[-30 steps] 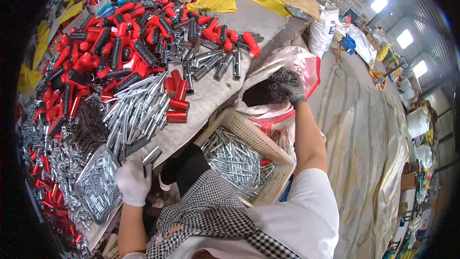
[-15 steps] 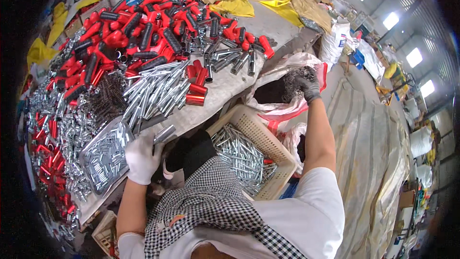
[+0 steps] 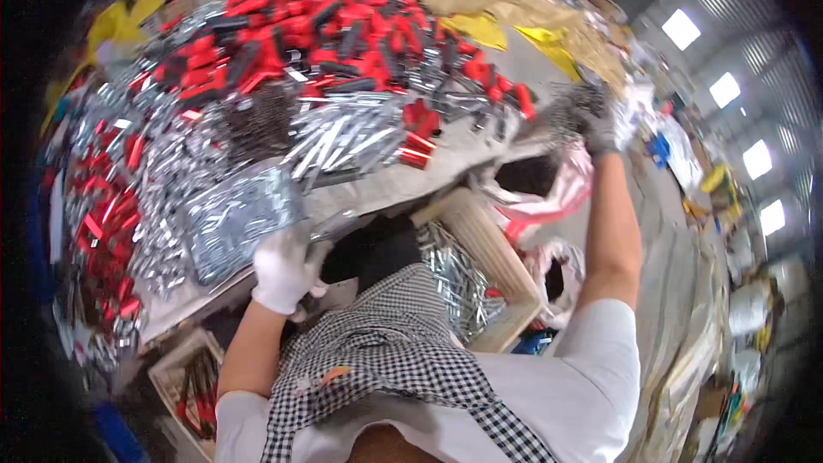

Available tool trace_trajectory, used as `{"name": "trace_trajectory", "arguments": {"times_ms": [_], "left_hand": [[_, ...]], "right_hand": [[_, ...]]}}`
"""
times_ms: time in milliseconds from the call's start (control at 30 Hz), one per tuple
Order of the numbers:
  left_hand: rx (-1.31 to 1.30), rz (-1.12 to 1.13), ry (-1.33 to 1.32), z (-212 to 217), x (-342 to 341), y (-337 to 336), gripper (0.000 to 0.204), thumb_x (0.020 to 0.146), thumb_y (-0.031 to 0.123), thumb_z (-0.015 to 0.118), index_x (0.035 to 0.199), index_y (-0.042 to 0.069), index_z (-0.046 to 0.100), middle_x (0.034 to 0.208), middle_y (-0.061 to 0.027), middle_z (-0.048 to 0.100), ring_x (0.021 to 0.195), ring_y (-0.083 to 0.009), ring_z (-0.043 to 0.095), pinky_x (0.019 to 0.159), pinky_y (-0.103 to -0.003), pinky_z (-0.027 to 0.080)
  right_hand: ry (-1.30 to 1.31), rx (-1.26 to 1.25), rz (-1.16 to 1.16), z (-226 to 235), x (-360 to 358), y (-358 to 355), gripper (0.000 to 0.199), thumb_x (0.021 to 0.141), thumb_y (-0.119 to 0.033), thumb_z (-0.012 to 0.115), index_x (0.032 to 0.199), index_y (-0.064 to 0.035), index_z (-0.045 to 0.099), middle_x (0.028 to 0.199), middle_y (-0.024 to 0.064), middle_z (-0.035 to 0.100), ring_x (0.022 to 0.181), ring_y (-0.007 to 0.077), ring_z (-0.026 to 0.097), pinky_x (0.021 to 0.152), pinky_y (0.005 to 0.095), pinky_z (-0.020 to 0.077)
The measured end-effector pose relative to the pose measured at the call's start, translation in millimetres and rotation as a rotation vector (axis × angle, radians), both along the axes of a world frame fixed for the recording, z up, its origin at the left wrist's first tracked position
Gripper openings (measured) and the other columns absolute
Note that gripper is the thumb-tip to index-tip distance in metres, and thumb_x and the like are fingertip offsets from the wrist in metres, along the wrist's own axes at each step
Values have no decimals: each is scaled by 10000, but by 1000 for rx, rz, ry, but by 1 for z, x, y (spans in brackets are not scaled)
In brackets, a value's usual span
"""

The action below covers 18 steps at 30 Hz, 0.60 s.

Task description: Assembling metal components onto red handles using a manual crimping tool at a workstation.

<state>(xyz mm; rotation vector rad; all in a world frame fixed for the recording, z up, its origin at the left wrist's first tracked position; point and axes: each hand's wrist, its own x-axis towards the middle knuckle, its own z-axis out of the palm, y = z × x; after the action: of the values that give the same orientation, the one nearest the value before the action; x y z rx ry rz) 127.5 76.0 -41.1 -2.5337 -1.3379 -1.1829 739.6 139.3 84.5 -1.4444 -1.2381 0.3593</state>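
My left hand [image 3: 287, 274], in a white glove, is curled at the table's front edge. A short silvery metal tube [image 3: 335, 225] sticks out past its fingers, blurred. Beside that hand, a clear tray [image 3: 195, 240] holds small metal pins. My right hand [image 3: 597, 116], in a grey glove, is raised at the far right, closed round a clump of dark wiry springs [image 3: 549, 120] smeared by motion. Just below it lies an open white-and-pink sack [image 3: 573, 184] with dark contents. More dark springs [image 3: 259, 123] are heaped on the table.
Red-and-black handles [image 3: 343, 34] cover the back of the table, with metal rods [image 3: 347, 133] in front. A cream crate [image 3: 489, 244] of long metal pins stands below the table edge. Another crate [image 3: 163, 369] sits at lower left. Plastic sheeting [image 3: 669, 291] spreads on the right.
My right hand has risen from the sack's mouth with the clump of springs, moving up and away. The whole view has shifted and blurred. My left hand stays by the tray with the metal tube.
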Motion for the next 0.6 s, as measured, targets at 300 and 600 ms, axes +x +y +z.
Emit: {"name": "trace_trajectory", "arguments": {"times_ms": [300, 600], "left_hand": [[-160, 29, -66, 13, -58, -16, 284, 762, 303, 731, 873, 53, 654, 686, -130, 594, 611, -333, 606, 574, -429, 491], [84, 279, -52, 12, -149, -23, 298, 719, 263, 789, 881, 62, 641, 660, -110, 580, 565, -294, 591, 528, -401, 473]], "right_hand": [[-35, 111, 581, 96, -274, 98, 590, 772, -44, 721, 1319, -63, 502, 1182, 42, 620, 992, 149, 615, 764, 278, 520], [-166, 57, 886, 61, -624, 196, 727, 644, -145, 853, 1299, -64, 549, 1213, 120, 619, 1076, 259, 601, 933, 356, 507]]}}
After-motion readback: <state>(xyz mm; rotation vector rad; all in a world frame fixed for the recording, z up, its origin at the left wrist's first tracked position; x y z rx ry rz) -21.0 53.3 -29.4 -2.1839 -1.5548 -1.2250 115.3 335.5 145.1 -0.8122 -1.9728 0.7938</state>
